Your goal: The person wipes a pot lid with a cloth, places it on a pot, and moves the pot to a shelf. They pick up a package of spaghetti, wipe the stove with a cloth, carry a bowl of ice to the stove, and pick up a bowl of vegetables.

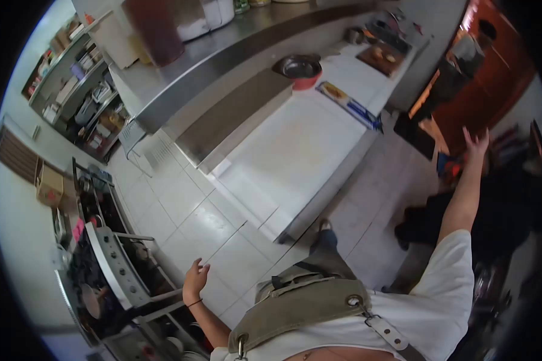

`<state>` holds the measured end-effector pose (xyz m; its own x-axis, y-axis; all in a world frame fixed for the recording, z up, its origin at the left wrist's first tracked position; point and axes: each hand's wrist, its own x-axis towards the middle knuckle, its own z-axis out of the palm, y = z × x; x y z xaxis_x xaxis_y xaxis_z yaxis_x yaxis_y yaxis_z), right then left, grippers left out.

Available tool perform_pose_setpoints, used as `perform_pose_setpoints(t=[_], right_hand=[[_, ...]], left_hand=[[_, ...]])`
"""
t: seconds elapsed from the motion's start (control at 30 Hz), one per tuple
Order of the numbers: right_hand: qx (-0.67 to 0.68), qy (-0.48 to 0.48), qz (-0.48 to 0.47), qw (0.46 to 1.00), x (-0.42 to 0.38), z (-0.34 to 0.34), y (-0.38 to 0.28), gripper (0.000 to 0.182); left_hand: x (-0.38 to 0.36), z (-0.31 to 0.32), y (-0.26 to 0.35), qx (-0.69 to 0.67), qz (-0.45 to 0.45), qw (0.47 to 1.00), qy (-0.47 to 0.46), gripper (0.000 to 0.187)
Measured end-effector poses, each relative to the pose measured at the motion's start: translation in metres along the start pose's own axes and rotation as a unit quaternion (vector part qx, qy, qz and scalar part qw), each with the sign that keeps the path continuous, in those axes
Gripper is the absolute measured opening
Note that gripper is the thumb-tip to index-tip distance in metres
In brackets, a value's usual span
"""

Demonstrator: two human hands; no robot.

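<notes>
My left hand hangs low in front of the stove, holding nothing, its fingers loosely bent and apart. Stretched far out to the right is my right hand, empty with fingers spread, near a dark pile of bags or cloth. I wear an olive apron over a white shirt. Ahead stands a white worktop. On it are a red pan with a dark inside and a blue and yellow box, both out of reach of my hands.
A stove with knobs stands at the left, with a pan on it. A steel shelf runs above the worktop. A cutting board lies at its far end. Another person stands by the orange-brown door. The floor is tiled.
</notes>
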<state>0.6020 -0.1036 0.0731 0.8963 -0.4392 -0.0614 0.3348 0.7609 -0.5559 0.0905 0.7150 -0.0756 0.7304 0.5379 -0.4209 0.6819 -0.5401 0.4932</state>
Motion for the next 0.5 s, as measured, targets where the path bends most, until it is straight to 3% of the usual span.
perform_pose_setpoints(t=[0.13,0.2,0.3,0.37,0.4,0.47,0.5], right_hand=[[0.072,0.1,0.021,0.992,0.118,0.003,-0.012,0.103],[0.076,0.107,0.031,0.991,0.174,0.005,-0.019,0.103],[0.019,0.133,0.03,0.99,0.234,0.024,-0.012,0.106],[0.0,0.129,0.055,0.99,0.23,0.053,0.008,0.109],[-0.013,0.14,0.056,0.988,0.231,0.066,0.018,0.096],[-0.129,0.02,-0.001,0.991,0.224,0.081,0.041,0.07],[-0.128,0.018,0.005,0.992,0.239,0.075,0.046,0.07]], left_hand=[[-0.015,0.061,0.043,-0.065,-0.157,0.985,0.025,0.056],[-0.022,0.083,0.061,-0.043,-0.219,0.975,-0.013,0.056],[-0.03,0.094,0.095,-0.102,-0.224,0.969,0.026,0.055],[-0.04,0.089,0.121,-0.106,-0.234,0.965,0.055,0.054],[-0.043,0.086,0.134,-0.11,-0.224,0.965,0.081,0.053],[-0.049,0.084,0.155,-0.102,-0.239,0.961,0.1,0.052],[-0.052,0.083,0.163,-0.088,-0.259,0.957,0.101,0.052]])
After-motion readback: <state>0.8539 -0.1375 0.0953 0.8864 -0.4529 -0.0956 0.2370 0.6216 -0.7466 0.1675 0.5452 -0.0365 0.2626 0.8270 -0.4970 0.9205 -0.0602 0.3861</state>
